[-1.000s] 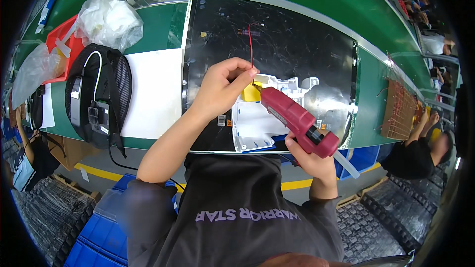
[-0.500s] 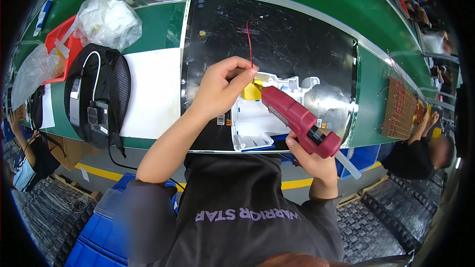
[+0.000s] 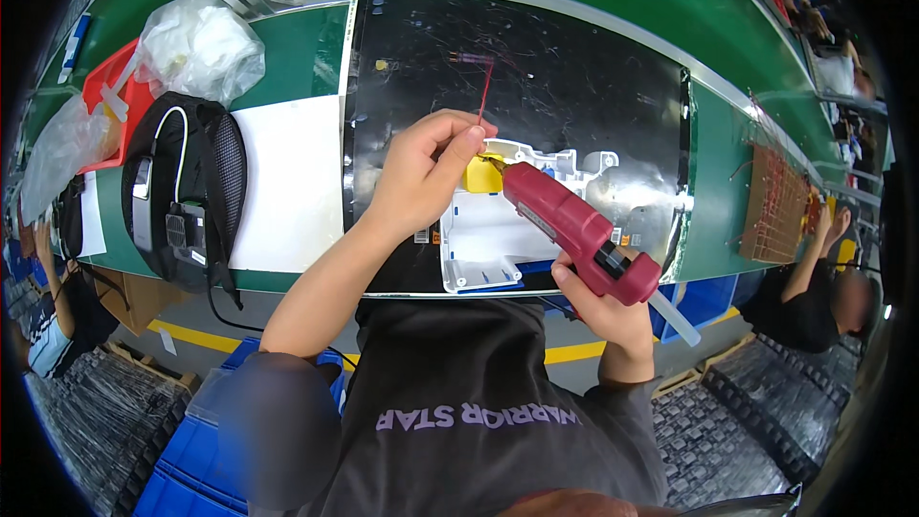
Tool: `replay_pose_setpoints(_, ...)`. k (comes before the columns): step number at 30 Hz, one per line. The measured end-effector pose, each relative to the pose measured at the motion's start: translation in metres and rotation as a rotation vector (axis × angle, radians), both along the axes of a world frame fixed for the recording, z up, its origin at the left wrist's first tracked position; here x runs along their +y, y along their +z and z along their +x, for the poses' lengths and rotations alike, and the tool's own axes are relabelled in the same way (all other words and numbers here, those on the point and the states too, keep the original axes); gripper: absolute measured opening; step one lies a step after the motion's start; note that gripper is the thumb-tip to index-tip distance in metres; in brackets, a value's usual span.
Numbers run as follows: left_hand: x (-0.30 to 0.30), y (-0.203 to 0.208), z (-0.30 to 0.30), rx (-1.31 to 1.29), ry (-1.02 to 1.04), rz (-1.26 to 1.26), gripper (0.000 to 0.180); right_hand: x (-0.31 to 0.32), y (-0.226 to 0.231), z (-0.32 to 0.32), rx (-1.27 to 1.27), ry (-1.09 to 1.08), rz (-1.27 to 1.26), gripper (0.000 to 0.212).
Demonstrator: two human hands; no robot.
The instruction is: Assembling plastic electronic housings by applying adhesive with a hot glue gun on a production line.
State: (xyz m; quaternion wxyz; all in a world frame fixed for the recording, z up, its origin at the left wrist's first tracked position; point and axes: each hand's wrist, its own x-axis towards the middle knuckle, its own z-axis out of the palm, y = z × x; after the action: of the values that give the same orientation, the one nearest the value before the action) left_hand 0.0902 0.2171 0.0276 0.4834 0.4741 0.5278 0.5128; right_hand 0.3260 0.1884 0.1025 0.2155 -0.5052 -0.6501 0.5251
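Evidently, the left hand pinches a red wire between thumb and fingers, its free end sticking up, away from the person. Wrapped round the handle of a dark-red glue gun, the right hand aims the nozzle at a yellow part; whether the tip touches it, I cannot tell. That part sits at the far left of a white casing, which lies on a black mat covering the middle of the green tabletop. Leftward are white paper and a black backpack.
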Motion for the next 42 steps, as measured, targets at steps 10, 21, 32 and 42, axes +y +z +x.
replay_pose_setpoints(10,-0.0006,-0.0005,-0.0044,0.054,-0.093,0.022,0.026,0.0016,0.0022,-0.0002,-0.016,0.001,-0.008,0.012)
replay_pose_setpoints(21,-0.0005,0.0003,-0.0022,0.037,-0.064,0.067,0.025,0.0027,0.0022,0.0007,0.020,0.002,-0.045,0.011)
replay_pose_setpoints(32,-0.0003,0.0003,-0.0019,-0.001,-0.041,0.121,0.022,0.0022,0.0043,0.0039,0.036,-0.013,-0.034,0.011)
replay_pose_setpoints(42,-0.0007,0.0005,-0.0019,0.003,-0.056,0.118,0.022,-0.0013,0.0075,0.0056,0.075,-0.061,-0.045,0.013)
